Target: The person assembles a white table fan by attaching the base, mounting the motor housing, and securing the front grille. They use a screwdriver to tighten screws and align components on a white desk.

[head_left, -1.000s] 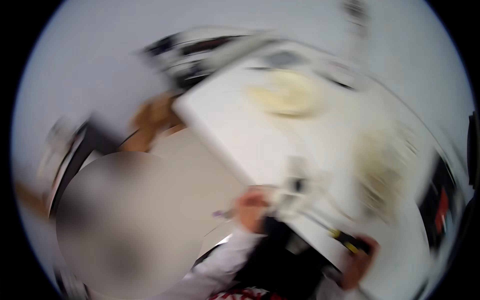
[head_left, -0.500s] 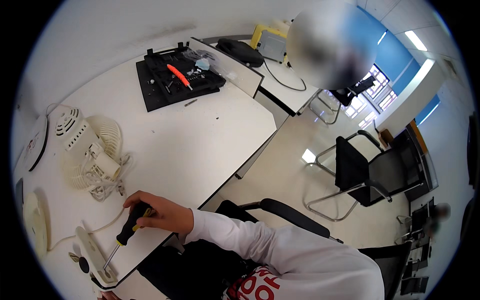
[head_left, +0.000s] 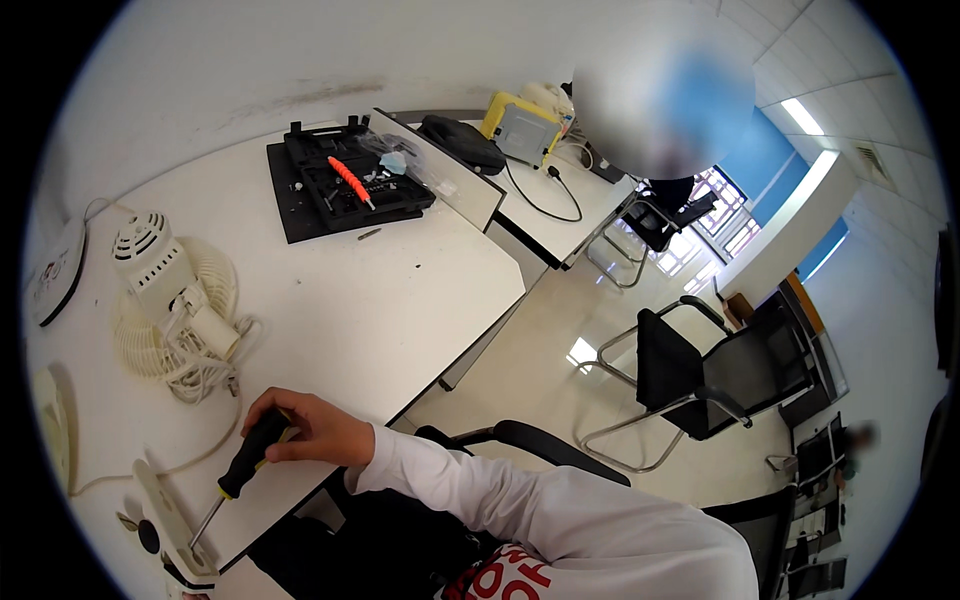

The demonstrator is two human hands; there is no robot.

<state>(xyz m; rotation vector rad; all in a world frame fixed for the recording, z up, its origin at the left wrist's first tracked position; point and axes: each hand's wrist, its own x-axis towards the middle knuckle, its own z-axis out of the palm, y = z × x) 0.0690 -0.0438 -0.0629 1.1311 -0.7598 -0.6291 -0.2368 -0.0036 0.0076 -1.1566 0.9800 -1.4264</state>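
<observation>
My right hand (head_left: 312, 430) is closed round the black and yellow handle of a screwdriver (head_left: 258, 450). Its metal shaft slants down to the left, and the tip sits at the near end of a long cream plastic part (head_left: 163, 505). A round black knob (head_left: 149, 537) with a wing-shaped piece beside it is on that part's left side. Of my left hand (head_left: 194, 596) only a sliver shows below the plastic part, at the lower edge; its fingers are hidden. Further up the table, a cream fan (head_left: 155, 268) lies with its cord bundled against it.
An open black tool case (head_left: 350, 185) holds an orange-handled tool (head_left: 350, 182) at the back. A small metal bit (head_left: 370, 234) lies before it. Cream round piece (head_left: 52, 425) stands at the left edge. Black chairs (head_left: 700, 370) and a yellow-grey case (head_left: 522, 130) are to the right.
The view has shifted a little, so the desk items appear further left. My right hand still holds the screwdriver on the plastic part; less of my left hand shows.
</observation>
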